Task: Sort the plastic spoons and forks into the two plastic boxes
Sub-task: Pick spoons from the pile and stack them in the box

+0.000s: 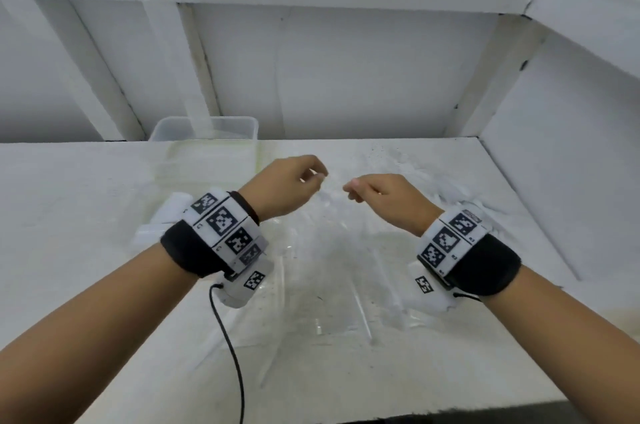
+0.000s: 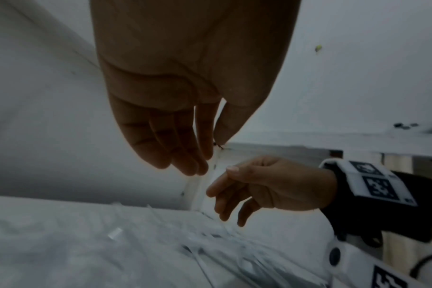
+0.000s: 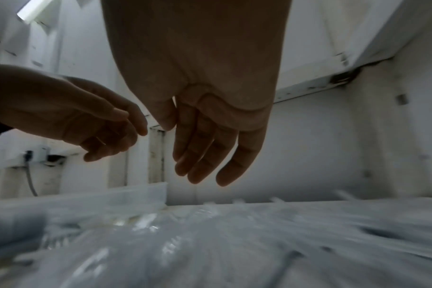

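A loose heap of clear plastic cutlery (image 1: 332,268) lies on the white table, blurred in both wrist views (image 2: 210,249) (image 3: 210,243). Spoons and forks cannot be told apart. A clear plastic box (image 1: 207,127) stands at the back left against the wall, and what looks like a second translucent box (image 1: 204,164) sits just in front of it. Both hands hover above the heap's far part, a short gap between them. My left hand (image 1: 320,178) (image 2: 210,154) hangs with relaxed fingers, thumb near the index. My right hand (image 1: 349,188) (image 3: 183,152) has straight, loose fingers. Nothing shows in either hand.
White flat pieces (image 1: 166,216) lie left of the heap, partly behind my left wrist. A black cable (image 1: 228,347) hangs from the left wristband to the table's front edge. White walls close in the back and the right side (image 1: 554,181).
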### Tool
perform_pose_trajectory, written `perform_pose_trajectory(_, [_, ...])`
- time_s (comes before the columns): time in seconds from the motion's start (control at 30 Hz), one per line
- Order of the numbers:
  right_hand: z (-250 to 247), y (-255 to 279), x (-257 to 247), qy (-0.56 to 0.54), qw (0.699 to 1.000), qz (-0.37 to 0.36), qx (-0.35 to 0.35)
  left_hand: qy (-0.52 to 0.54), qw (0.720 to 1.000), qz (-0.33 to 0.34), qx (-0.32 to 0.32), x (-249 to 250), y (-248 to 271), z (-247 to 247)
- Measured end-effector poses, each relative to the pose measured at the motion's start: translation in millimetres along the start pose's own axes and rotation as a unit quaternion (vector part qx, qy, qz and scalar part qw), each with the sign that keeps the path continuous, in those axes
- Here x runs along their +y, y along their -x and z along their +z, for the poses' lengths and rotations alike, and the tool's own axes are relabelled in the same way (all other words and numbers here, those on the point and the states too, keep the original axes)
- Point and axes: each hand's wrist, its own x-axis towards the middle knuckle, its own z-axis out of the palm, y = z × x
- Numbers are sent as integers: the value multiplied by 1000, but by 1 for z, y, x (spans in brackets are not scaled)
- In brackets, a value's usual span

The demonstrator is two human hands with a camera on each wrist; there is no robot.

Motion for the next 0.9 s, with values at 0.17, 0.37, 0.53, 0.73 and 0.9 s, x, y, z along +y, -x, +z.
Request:
perform_pose_trajectory(0.17, [-32, 46, 60, 42, 994, 94, 31, -40, 990, 65, -117, 46, -23, 65])
perform_pose_trajectory(0.37, [-50, 92, 109, 101, 981, 160, 35, -121, 956, 116, -240, 77, -51, 140])
perform_pose_trajectory(0.53, [-52, 101, 134, 118, 972, 193, 60, -157, 952, 111, -237, 95, -60, 177])
perform_pose_trajectory(0.73, [-56, 86, 151, 175, 935, 274, 143, -192, 942, 88, -261, 107, -63, 192])
perform_pose_trajectory(0.9, [-58, 70, 156, 144, 909, 388, 44, -184, 947, 47, -258, 100, -60, 186])
